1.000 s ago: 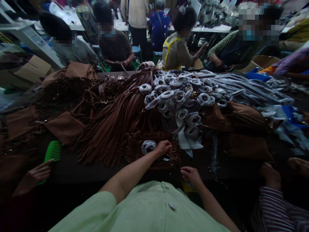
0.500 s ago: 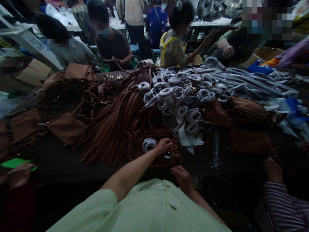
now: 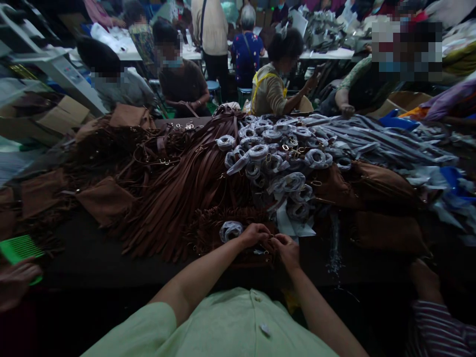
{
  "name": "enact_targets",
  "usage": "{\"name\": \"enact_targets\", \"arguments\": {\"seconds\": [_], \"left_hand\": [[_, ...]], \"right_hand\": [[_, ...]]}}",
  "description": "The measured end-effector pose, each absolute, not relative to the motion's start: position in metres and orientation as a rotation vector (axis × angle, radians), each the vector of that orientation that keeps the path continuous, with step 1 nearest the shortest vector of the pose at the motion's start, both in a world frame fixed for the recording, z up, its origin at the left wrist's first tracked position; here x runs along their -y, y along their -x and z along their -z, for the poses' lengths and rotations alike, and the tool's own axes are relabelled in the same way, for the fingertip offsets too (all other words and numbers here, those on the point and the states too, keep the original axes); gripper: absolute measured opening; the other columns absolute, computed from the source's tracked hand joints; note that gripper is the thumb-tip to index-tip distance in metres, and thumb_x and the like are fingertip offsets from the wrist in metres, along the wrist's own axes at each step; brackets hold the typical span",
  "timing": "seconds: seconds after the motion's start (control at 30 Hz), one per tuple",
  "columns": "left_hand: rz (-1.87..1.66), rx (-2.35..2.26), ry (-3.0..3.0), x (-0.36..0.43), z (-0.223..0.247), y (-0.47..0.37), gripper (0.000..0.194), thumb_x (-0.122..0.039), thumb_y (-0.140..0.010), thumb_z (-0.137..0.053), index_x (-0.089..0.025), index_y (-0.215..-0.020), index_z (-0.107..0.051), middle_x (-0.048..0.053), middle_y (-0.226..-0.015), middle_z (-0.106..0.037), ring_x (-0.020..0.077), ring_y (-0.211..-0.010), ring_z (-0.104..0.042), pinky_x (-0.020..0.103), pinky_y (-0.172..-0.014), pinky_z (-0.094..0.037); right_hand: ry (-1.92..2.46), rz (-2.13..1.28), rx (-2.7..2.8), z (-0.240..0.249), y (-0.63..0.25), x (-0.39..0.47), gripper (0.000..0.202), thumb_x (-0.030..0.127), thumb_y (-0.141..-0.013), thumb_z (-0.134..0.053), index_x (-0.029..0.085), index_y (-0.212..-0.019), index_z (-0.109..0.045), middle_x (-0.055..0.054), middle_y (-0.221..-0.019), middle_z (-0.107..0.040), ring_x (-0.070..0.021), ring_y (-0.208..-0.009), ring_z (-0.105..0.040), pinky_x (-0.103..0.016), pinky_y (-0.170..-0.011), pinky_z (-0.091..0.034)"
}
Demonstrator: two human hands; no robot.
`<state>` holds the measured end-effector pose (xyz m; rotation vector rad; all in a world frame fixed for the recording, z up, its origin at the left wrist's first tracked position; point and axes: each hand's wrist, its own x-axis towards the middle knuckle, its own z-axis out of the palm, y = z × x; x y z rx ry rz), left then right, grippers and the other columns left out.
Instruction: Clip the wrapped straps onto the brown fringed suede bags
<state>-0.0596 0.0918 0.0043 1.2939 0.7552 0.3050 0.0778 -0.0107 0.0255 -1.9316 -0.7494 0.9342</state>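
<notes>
A brown fringed bag [image 3: 208,230] lies on the dark table in front of me, with a plastic-wrapped coiled strap [image 3: 231,231] on top. My left hand [image 3: 256,235] is over the bag's right part, its fingers closed together. Close beside it, my right hand [image 3: 287,248] pinches at the bag's right edge. The fingertips of both hands nearly meet. What they hold is too small and dark to make out. Beyond them lies a heap of wrapped coiled straps [image 3: 293,182] with metal clasps.
Long brown straps [image 3: 186,183] spread out at the left of the heap. Brown bags [image 3: 106,198] lie left and right. A co-worker's hand holds a green comb [image 3: 21,249] at the left edge; a striped sleeve [image 3: 439,322] shows at the right. Several people sit across.
My right hand has moved up from the table's near edge to meet my left hand at the bag. The green comb at the left is now turned, showing its teeth.
</notes>
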Motion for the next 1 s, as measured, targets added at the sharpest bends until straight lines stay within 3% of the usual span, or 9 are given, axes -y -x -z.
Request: {"name": "enact_targets", "arguments": {"seconds": [0.1,0.3,0.47,0.67,0.83,1.0], "left_hand": [[-0.294,-0.729,-1.301,-0.092,-0.004,0.062,0.025,-0.025,-0.069,-0.061,-0.010,-0.088,-0.067,0.003,-0.074,-0.065,0.0112,-0.065,-0.058,0.021,-0.062,-0.045],[-0.248,-0.779,-1.315,-0.094,-0.004,0.063,0.027,-0.026,-0.066,-0.063,-0.010,-0.087,-0.068,0.002,-0.070,-0.064,0.0114,-0.061,-0.056,0.022,-0.059,-0.044],[-0.240,-0.873,-1.270,-0.094,-0.006,0.059,0.028,-0.028,-0.063,-0.065,-0.009,-0.084,-0.069,0.003,-0.068,-0.064,0.0122,-0.060,-0.057,0.022,-0.058,-0.043],[-0.246,-0.899,-1.278,-0.092,-0.009,0.057,0.025,-0.028,-0.062,-0.066,-0.009,-0.078,-0.069,0.003,-0.064,-0.064,0.0117,-0.058,-0.056,0.020,-0.054,-0.041],[-0.243,-0.948,-1.348,-0.093,-0.009,0.056,0.027,-0.027,-0.064,-0.065,-0.010,-0.084,-0.069,0.003,-0.068,-0.066,0.0123,-0.060,-0.058,0.020,-0.054,-0.043],[-0.240,-0.897,-1.299,-0.095,-0.008,0.057,0.024,-0.024,-0.063,-0.065,-0.010,-0.082,-0.069,0.004,-0.069,-0.066,0.0126,-0.061,-0.059,0.023,-0.058,-0.046]], "right_hand": [[1.935,-0.979,0.894,-0.019,-0.085,0.006,0.029,0.042,-0.061,-0.069,0.017,-0.076,-0.068,-0.005,-0.072,-0.069,-0.0201,-0.068,-0.062,-0.029,-0.063,-0.048],[1.928,-0.978,1.225,-0.022,-0.088,0.001,0.020,0.036,-0.067,-0.063,0.022,-0.079,-0.069,-0.002,-0.078,-0.070,-0.0198,-0.073,-0.064,-0.030,-0.071,-0.048],[1.994,-0.890,1.333,-0.032,-0.085,-0.006,0.036,0.030,-0.068,-0.060,0.022,-0.103,-0.062,-0.003,-0.079,-0.070,-0.0203,-0.074,-0.064,-0.031,-0.069,-0.048],[2.001,-0.843,1.444,-0.043,-0.077,-0.010,0.031,0.025,-0.069,-0.057,0.025,-0.100,-0.063,-0.002,-0.080,-0.070,-0.0203,-0.073,-0.065,-0.030,-0.068,-0.048],[1.949,-0.996,1.126,-0.035,-0.078,-0.006,0.029,0.032,-0.065,-0.063,0.021,-0.092,-0.066,-0.003,-0.076,-0.070,-0.0206,-0.071,-0.065,-0.030,-0.065,-0.049],[1.873,-1.276,0.716,-0.024,-0.079,-0.002,0.045,0.049,-0.060,-0.069,0.012,-0.086,-0.069,-0.005,-0.064,-0.068,-0.0178,-0.056,-0.060,-0.027,-0.050,-0.046]]}}
